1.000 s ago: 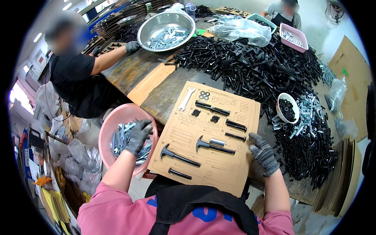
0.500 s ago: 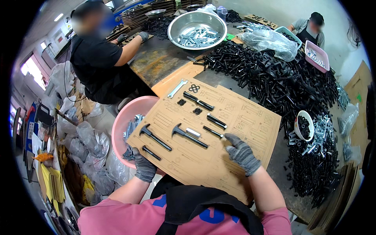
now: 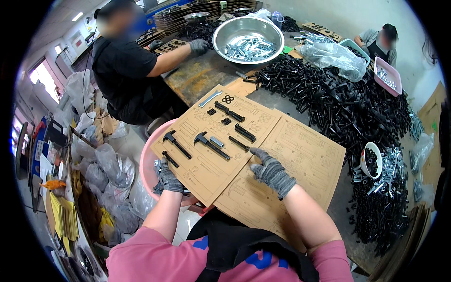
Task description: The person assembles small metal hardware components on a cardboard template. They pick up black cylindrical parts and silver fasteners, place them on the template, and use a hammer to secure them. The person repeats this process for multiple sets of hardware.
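A brown cardboard sheet [image 3: 206, 174] with printed outlines carries black bolts [image 3: 239, 144], two T-shaped black bolts [image 3: 177, 144], a silver sleeve [image 3: 216, 142], a small open-end wrench [image 3: 210, 99] and several black rings [image 3: 228, 99]. It lies partly over a second printed sheet [image 3: 305, 162] that bears no hardware. My left hand [image 3: 169, 178], in a grey knit glove, grips the first sheet's lower left edge, its fingers partly hidden. My gloved right hand [image 3: 275, 176] is by that sheet's right edge, fingers apart, forefinger stretched toward the end of a bolt.
Below the sheets' left side is a pink tub [image 3: 146, 160]. Heaps of black bolts [image 3: 324, 101], a steel basin [image 3: 249, 40] of silver sleeves, and a white bowl [image 3: 371, 160] of black rings stand on the table. Co-workers [image 3: 127, 70] work at the far left and far right.
The loaded sheet has slid left and toward me, uncovering the second sheet on the right. My right hand has moved left with it; my left hand still grips its edge.
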Demonstrator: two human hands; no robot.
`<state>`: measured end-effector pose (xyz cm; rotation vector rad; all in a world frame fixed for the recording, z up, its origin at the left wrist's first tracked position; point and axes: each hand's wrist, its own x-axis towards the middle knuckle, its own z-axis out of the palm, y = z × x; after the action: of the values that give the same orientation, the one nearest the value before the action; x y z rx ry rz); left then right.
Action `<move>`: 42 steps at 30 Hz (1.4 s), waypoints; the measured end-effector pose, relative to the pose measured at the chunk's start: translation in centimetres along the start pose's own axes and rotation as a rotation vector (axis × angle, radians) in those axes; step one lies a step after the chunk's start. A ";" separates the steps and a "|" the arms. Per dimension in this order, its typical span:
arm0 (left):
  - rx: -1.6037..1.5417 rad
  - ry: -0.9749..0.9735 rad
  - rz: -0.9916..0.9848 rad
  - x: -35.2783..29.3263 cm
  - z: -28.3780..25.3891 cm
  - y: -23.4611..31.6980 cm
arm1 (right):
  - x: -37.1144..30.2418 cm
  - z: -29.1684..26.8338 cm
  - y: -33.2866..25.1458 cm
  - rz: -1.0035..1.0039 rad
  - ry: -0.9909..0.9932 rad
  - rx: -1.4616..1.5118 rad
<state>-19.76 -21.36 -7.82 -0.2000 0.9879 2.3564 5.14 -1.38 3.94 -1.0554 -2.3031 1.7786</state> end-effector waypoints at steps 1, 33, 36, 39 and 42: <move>0.005 0.002 -0.008 0.5 0.4 0.2 | -0.1 0.0 0.0 -0.040 0.015 -0.015; 0.653 -0.219 0.969 10.9 12.1 -2.0 | -16.1 -8.4 12.7 -0.017 0.530 -0.017; 0.870 -0.558 0.835 4.0 18.2 -9.9 | -17.5 -8.8 13.4 0.038 0.633 -0.133; 1.205 -1.062 0.981 -4.6 22.4 -14.7 | -19.4 -9.9 14.6 0.025 0.789 -0.283; 1.572 -1.379 1.194 -7.8 23.4 -17.9 | -21.9 -12.8 16.2 0.016 0.997 -0.497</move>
<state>-1.53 1.43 0.69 2.5834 1.8050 0.8606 35.12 -0.58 1.96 -1.5293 -2.0133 0.4033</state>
